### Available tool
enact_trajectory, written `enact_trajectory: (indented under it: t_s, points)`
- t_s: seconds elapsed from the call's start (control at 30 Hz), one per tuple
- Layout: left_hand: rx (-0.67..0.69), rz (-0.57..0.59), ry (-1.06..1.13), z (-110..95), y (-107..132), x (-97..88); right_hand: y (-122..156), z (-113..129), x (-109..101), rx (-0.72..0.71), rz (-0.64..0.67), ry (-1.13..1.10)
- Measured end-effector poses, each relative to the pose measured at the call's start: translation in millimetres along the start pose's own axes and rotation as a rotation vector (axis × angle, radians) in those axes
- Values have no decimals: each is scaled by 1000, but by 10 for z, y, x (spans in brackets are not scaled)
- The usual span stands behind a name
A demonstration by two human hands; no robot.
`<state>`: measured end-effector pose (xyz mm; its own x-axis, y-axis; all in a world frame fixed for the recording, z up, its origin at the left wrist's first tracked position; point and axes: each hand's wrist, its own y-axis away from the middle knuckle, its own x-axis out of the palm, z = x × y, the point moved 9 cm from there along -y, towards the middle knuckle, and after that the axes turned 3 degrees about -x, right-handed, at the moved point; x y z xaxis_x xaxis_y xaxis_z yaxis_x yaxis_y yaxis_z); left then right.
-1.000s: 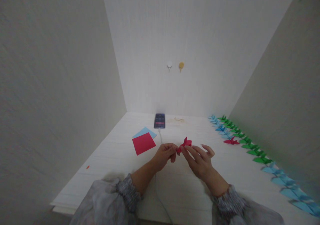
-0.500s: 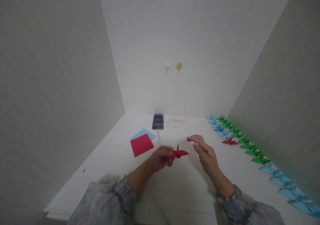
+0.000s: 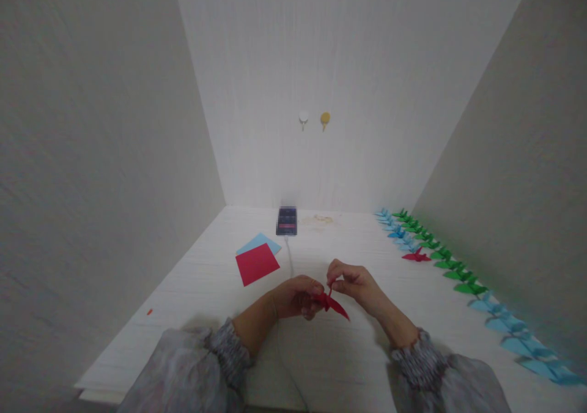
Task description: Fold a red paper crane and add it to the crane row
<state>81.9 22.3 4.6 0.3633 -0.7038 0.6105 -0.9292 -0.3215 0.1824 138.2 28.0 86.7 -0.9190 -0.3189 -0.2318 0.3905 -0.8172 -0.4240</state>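
Note:
Between my hands, a little above the white table, is a red paper crane (image 3: 337, 306). My left hand (image 3: 299, 297) is closed on its body and one wing, so part of the crane is hidden by the fingers. With thumb and index finger, my right hand (image 3: 355, 286) pinches the thin upright point at the crane's top. The other wing sticks out free, slanting down to the right beneath my right hand.
Red paper (image 3: 257, 264) lies over light blue paper (image 3: 260, 240) at the left. Behind it a phone (image 3: 287, 221) leans with a white cable (image 3: 288, 255). Along the right run rows of green cranes (image 3: 455, 274), blue cranes (image 3: 513, 330) and one red crane (image 3: 416, 256).
My right hand has come in from the right and closed on the crane's thin point. The crane has tilted, its free wing now slanting downward.

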Motion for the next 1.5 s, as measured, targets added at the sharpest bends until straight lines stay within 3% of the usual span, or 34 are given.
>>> enact_trajectory:
  t_s: [0.17,0.4,0.6,0.8,1.07,1.23,1.37,1.5]
  points:
    - [167,-86,-26,-100,-36,-85,16,-24,32,38,17,-52]
    - [162,-129,5,-73,-23,-112,31,-34,56,43,26,-78]
    - [109,-56,7,-31,-26,5,40,-22,107,56,40,-104]
    - [163,-115,-63,-76,-15,-16,15,96,87,-10,17,68]
    - [439,-345,-415,-435,128,-25,8,234,-46,-103,-44,467]
    - [621,-541,-877,-634,272,7,13,226,-63,-110,-32,557]
    - [692,-588,-1091,-703,334,111,17,247,-62,-132,-33,595]
    - [716,-609,-1163,-715,361,168,22,272,-60,-148,-34,637]
